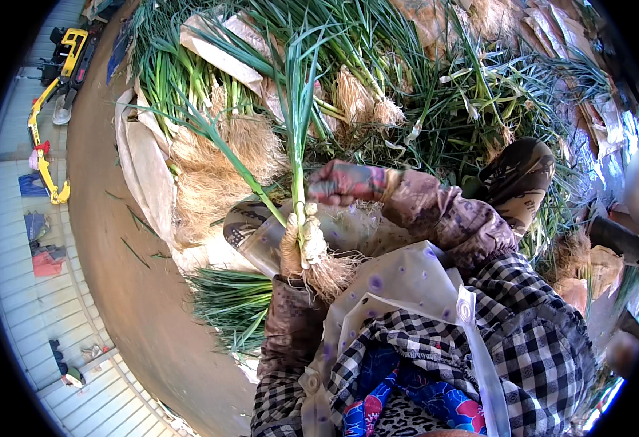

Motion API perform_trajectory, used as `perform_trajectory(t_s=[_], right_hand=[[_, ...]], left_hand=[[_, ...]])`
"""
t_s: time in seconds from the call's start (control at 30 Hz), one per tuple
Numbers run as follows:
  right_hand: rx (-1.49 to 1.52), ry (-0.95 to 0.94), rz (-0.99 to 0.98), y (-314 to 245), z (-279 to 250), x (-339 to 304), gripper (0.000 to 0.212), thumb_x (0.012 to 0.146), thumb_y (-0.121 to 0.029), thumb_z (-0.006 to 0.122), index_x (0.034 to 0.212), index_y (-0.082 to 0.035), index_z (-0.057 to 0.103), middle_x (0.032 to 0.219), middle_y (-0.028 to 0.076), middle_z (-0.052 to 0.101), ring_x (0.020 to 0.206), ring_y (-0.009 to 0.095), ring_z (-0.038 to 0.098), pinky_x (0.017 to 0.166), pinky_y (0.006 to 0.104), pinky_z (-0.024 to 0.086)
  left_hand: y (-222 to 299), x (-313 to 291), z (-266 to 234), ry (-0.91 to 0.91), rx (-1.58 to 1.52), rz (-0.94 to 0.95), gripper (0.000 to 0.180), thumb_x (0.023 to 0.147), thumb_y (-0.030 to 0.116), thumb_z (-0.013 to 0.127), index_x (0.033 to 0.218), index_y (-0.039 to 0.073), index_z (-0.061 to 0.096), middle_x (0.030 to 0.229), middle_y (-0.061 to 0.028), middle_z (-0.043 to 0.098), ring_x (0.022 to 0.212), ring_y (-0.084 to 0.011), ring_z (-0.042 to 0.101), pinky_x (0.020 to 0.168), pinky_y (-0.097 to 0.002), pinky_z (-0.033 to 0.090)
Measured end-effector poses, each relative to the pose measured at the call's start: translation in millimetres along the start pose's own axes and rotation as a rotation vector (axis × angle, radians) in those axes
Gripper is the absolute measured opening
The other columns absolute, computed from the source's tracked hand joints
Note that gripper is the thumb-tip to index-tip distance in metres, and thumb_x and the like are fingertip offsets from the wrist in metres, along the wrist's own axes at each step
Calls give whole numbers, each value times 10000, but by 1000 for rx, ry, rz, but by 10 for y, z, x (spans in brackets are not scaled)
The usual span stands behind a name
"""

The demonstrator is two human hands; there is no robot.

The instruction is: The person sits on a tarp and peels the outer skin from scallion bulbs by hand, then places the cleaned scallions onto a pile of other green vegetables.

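Observation:
My left hand (290,246), in a cream glove, is closed around the lower stems of a few green garlic plants (298,138). Their long green leaves point away from me, and one stalk splays to the left. Brown stringy roots (332,275) hang below the fingers, over my lap. Just right of the stems is my right hand (343,182), in a red and green patterned glove. Its fingers are curled in and slightly blurred; whether something small is in them is hidden. A clear plastic apron (407,280) with purple spots covers my lap.
Bundles of similar plants with straw-coloured roots (236,149) lie ahead on pale sheeting (141,142). Loose leaves and trimmings (472,120) are heaped at the right. Another green bundle (232,306) lies beside my left arm. Brown floor (137,240) and a yellow machine (43,124) are at the left.

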State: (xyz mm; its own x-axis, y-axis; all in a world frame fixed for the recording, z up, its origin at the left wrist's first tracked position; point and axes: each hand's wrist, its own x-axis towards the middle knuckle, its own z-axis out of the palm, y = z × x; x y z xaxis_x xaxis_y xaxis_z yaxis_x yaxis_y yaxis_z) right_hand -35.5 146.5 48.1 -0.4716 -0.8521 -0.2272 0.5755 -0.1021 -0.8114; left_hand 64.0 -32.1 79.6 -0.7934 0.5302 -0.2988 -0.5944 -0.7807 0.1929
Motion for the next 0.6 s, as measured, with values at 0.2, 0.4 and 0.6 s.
perform_trajectory(t_s=[0.2, 0.4, 0.6], right_hand=[[436, 474, -540, -384, -1370, -800, 101, 831, -175, 555, 862, -86, 593, 536, -101, 376, 395, 17, 274, 322, 180, 192], [-613, 1574, 36, -280, -2303, -1556, 471, 746, -316, 618, 1093, -14, 513, 957, 155, 559, 852, 244, 539, 720, 303, 449], [206, 671, -100, -15, -1050, -710, 473, 792, -319, 617, 1144, -36, 474, 980, 124, 599, 733, 219, 629, 537, 286, 508]], left_hand=[[56, -184, 22, 67, 343, -71, 604, 838, 346, 544, 1257, -12, 296, 706, -14, 502, 445, -66, 437, 382, -186, 366], [-102, -17, 23, 203, 575, -138, 492, 832, 194, 574, 1242, 22, 362, 819, -91, 628, 589, -104, 581, 475, -196, 457], [-364, 13, 10, 358, 728, -150, 395, 845, 129, 545, 1195, 8, 406, 816, -95, 612, 599, -88, 563, 485, -171, 452]])
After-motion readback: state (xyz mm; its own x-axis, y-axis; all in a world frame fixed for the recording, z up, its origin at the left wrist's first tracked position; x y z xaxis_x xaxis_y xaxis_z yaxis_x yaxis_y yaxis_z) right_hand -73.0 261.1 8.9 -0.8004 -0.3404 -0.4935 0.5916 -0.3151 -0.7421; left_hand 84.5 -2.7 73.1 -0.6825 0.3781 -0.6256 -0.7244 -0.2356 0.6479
